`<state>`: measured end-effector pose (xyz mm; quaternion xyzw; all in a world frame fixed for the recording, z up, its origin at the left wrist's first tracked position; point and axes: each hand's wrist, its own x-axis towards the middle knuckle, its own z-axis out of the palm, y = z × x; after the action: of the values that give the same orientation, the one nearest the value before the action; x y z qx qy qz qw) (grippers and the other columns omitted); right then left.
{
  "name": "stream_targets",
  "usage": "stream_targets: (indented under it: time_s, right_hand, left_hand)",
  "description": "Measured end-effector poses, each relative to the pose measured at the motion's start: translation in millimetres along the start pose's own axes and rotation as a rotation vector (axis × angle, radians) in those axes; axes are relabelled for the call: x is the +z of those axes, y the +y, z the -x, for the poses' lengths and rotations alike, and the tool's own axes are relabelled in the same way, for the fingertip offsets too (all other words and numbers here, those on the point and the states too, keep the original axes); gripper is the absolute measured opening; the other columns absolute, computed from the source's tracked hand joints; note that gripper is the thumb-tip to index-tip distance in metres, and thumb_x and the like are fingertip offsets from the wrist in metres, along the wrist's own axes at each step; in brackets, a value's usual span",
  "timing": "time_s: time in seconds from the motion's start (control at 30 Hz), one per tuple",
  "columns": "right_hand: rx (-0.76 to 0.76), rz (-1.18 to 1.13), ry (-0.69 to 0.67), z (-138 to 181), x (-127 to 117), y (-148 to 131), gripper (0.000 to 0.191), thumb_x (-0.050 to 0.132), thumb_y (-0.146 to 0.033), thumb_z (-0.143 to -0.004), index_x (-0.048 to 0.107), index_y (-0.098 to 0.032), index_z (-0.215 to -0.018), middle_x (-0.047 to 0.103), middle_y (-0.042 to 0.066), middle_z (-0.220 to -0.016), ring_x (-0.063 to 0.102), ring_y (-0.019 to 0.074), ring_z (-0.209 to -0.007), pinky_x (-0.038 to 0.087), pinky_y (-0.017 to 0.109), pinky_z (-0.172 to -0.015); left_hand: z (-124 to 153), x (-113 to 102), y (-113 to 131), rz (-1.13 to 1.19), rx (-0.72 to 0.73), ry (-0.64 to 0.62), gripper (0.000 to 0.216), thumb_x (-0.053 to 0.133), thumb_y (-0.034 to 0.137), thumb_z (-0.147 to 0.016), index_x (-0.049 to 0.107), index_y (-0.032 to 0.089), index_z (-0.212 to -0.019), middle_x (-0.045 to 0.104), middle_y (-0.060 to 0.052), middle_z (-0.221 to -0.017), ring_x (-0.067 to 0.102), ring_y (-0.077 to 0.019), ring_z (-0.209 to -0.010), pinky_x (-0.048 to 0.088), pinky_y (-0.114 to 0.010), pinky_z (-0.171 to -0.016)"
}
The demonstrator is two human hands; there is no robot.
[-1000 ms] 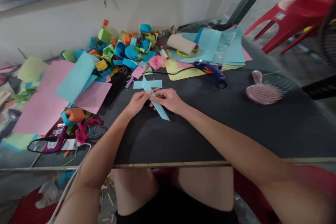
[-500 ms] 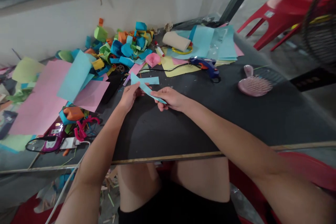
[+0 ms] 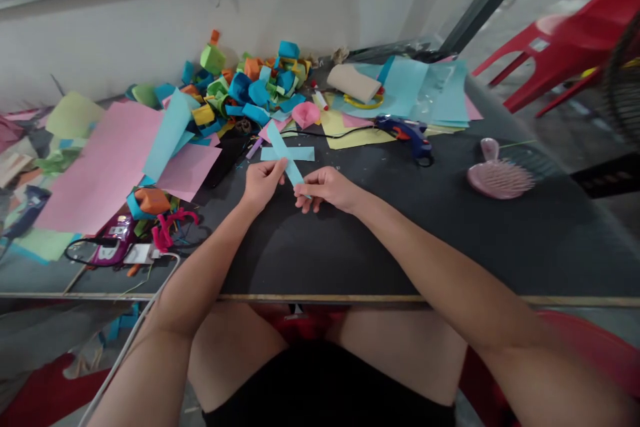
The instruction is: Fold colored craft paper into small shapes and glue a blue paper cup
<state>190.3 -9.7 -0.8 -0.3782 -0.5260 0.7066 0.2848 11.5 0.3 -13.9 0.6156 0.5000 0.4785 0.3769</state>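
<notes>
A light blue paper strip [image 3: 290, 161] slants between my two hands above the dark table. My left hand [image 3: 265, 181] pinches its left edge near the middle with the thumb on top. Fingers of my right hand [image 3: 324, 189] grip the strip's lower end. Behind it, a second light blue paper strip [image 3: 305, 153] lies flat on the table, partly covered by the held one. Just beyond are a pink folded paper piece [image 3: 306, 115] and a small purple strip [image 3: 255, 148].
Colourful folded paper pieces [image 3: 257, 93] are heaped by the wall. Pink sheets [image 3: 105, 167] lie left, near a purple glue gun-like device with a cable [image 3: 117, 240]. At right are a blue glue gun [image 3: 405, 135], a pink hairbrush [image 3: 500, 177] and a cardboard roll [image 3: 353, 83].
The held strip has turned to show its flat face and slants more steeply. My left hand has slid down along it. The whole view has shifted slightly.
</notes>
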Motion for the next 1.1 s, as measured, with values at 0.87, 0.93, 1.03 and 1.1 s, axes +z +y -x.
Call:
stream_targets:
  time_s: [0.87,0.93,1.03,1.1]
  right_hand:
    - [-0.035,0.229,-0.115,-6.8,-14.6,2.7,0.064,0.059,-0.076,-0.075,0.066,-0.014,-0.067,0.054,0.0,-0.038,0.063,0.016,-0.045,0.043,0.021,-0.036]
    - [-0.119,0.194,-0.023,-10.9,-18.7,5.3,0.064,0.059,-0.076,-0.075,0.066,-0.014,-0.066,0.052,-0.001,-0.038,0.062,0.0148,-0.045,0.044,0.02,-0.036]
    - [-0.14,0.167,0.064,-15.3,-20.3,9.0,0.06,0.066,-0.074,-0.071,0.068,-0.014,-0.071,0.058,0.0,-0.045,0.059,0.0124,-0.044,0.048,0.022,-0.039]
    - [-0.119,0.229,0.059,-16.7,-18.9,9.8,0.055,0.073,-0.068,-0.068,0.069,-0.013,-0.076,0.061,0.0,-0.048,0.057,0.0103,-0.041,0.048,0.021,-0.04]
  left_hand:
    - [-7.5,-6.3,-15.2,0.182,-0.194,0.24,0.054,0.065,0.059,-0.076,0.044,0.018,-0.047,0.039,0.006,-0.043,0.032,-0.0058,-0.043,0.023,-0.023,-0.047]
    - [-7.2,-7.3,-17.6,0.142,-0.158,0.212,0.054,0.064,0.057,-0.078,0.044,0.018,-0.046,0.038,0.006,-0.043,0.032,-0.0058,-0.043,0.023,-0.023,-0.047]
    - [-9.0,-8.2,-17.7,0.048,-0.122,0.102,0.055,0.063,0.058,-0.078,0.043,0.018,-0.045,0.038,0.006,-0.042,0.032,-0.006,-0.043,0.023,-0.023,-0.047]
    - [-11.1,-8.3,-15.6,0.017,-0.121,0.073,0.058,0.061,0.061,-0.078,0.043,0.018,-0.044,0.039,0.005,-0.041,0.032,-0.0061,-0.043,0.024,-0.023,-0.047]
